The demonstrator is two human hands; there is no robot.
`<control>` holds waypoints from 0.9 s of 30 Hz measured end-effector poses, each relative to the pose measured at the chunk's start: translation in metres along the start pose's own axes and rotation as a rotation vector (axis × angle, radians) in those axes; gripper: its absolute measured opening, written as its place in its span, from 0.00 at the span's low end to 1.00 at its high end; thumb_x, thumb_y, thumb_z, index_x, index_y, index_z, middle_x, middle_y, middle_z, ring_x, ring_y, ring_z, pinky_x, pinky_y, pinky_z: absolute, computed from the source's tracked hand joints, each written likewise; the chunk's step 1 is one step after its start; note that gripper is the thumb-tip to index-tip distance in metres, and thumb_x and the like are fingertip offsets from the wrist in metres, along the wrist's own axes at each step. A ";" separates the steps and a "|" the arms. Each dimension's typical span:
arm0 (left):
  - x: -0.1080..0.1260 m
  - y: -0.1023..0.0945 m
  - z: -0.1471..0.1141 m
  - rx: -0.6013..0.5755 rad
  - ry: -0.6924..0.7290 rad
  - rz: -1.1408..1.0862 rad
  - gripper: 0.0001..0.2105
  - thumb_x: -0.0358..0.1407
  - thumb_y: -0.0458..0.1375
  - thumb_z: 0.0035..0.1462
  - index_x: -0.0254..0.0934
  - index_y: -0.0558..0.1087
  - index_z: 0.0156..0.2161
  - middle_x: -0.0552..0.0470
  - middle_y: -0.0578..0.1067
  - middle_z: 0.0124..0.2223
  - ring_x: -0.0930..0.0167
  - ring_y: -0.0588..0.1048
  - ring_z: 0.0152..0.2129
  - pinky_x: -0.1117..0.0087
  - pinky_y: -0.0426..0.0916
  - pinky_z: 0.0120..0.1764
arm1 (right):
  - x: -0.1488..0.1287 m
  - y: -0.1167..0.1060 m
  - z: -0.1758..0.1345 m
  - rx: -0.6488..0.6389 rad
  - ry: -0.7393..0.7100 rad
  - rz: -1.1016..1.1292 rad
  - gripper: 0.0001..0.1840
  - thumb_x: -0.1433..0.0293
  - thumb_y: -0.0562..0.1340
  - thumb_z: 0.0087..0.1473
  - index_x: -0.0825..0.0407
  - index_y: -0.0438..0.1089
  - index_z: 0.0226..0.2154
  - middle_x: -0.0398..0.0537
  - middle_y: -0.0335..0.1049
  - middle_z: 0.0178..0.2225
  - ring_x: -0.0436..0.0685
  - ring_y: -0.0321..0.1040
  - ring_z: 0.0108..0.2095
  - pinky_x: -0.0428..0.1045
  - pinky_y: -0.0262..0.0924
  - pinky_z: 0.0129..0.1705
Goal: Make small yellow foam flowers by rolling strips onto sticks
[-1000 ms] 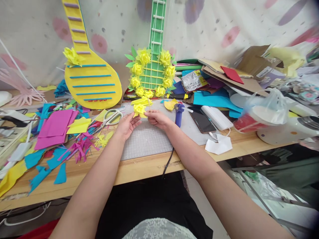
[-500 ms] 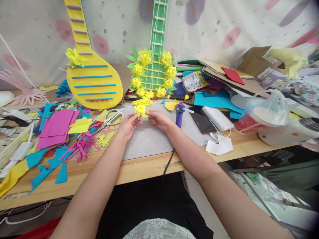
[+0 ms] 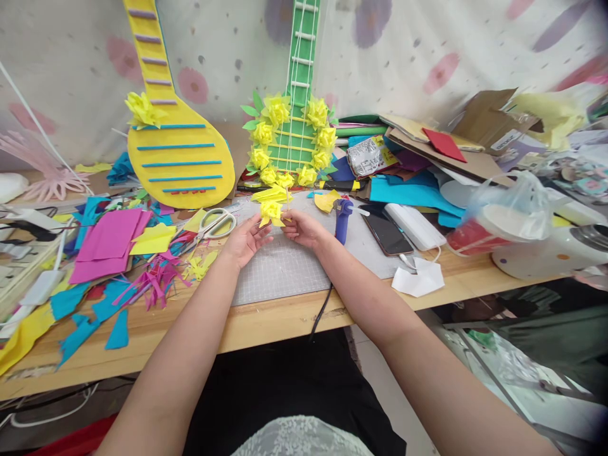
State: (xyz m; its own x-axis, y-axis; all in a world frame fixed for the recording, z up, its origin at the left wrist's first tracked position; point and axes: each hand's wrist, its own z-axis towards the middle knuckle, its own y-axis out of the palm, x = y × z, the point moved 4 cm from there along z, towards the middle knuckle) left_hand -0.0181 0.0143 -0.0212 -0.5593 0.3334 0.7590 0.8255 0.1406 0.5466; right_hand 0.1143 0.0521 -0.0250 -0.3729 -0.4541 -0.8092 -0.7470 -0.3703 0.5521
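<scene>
A small yellow paper flower (image 3: 271,214) is held up between my two hands, over the grey cutting mat (image 3: 270,278). My left hand (image 3: 247,242) pinches its left edge with thumb and forefinger, the other fingers loosely curled. On the other side, my right hand (image 3: 304,229) is closed at the flower's right edge, and a thin stick (image 3: 287,199) rises from its fingertips. Folded yellow paper (image 3: 270,194) lies just behind the flower. A purple glue gun (image 3: 341,221) stands right of my right hand, and scissors (image 3: 216,223) lie left of my left hand.
A yellow guitar-shaped cutout (image 3: 180,161) and a green one (image 3: 297,142) ringed with yellow flowers lean at the back. Coloured paper scraps (image 3: 109,244) cover the left. At the right are a phone (image 3: 387,229), a white power bank (image 3: 414,226) and a bagged cup (image 3: 494,221).
The flower has shifted slightly right and turned its front more toward me. My left fingers have opened out a little; both hands stay in nearly the same place.
</scene>
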 end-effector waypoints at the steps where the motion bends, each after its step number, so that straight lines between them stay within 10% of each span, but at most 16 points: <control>1: 0.000 0.000 0.000 -0.005 0.009 0.017 0.05 0.32 0.58 0.51 0.32 0.71 0.34 0.49 0.75 0.32 0.75 0.74 0.24 0.73 0.72 0.28 | 0.000 0.000 0.000 0.008 -0.001 0.006 0.13 0.72 0.59 0.41 0.51 0.49 0.20 0.32 0.40 0.15 0.40 0.36 0.15 0.41 0.29 0.16; 12: -0.003 0.001 0.002 0.108 0.098 -0.018 0.02 0.26 0.56 0.51 0.32 0.71 0.31 0.50 0.76 0.32 0.75 0.75 0.27 0.75 0.70 0.31 | 0.000 0.017 -0.007 -0.078 -0.128 -0.088 0.22 0.71 0.69 0.33 0.51 0.61 0.33 0.32 0.52 0.20 0.41 0.44 0.18 0.41 0.41 0.20; 27: -0.009 0.007 0.004 0.104 0.180 0.077 0.05 0.25 0.60 0.45 0.31 0.68 0.28 0.51 0.75 0.27 0.76 0.74 0.25 0.74 0.70 0.31 | 0.005 0.008 0.001 0.249 -0.213 -0.269 0.20 0.62 0.69 0.33 0.53 0.62 0.26 0.32 0.54 0.15 0.40 0.40 0.15 0.43 0.31 0.17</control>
State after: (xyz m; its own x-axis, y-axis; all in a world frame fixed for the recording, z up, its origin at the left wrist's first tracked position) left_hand -0.0071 0.0156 -0.0261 -0.4915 0.1764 0.8529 0.8642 0.2201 0.4525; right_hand 0.1059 0.0476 -0.0247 -0.2320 -0.1808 -0.9558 -0.9338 -0.2336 0.2709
